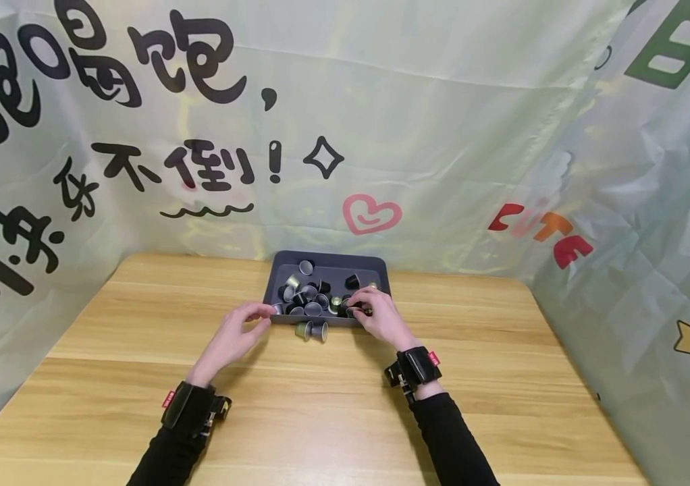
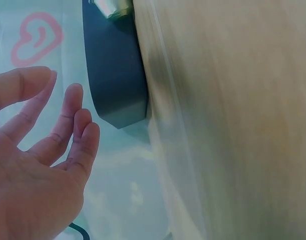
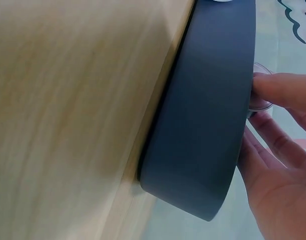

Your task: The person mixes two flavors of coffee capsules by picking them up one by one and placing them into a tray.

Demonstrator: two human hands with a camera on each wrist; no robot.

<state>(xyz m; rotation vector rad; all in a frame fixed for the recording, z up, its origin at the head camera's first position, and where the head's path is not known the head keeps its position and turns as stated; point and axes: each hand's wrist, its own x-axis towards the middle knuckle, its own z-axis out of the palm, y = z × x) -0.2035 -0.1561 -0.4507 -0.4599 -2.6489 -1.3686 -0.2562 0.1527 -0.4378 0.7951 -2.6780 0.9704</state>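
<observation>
A dark grey tray at the back of the table holds many coffee capsules in black, silver and green. My right hand reaches over the tray's front right rim, and its thumb and fingers pinch a coffee capsule with a round pale rim. Partly hidden behind the tray wall, that capsule shows only its edge in the right wrist view. At the front left corner, my left hand has its fingertips close to the rim; its fingers are loosely bent with nothing between them in the left wrist view.
On the table just ahead of the tray's front wall lie a green capsule and a dark capsule, side by side. The wooden table meets a printed cloth backdrop behind the tray and at both sides.
</observation>
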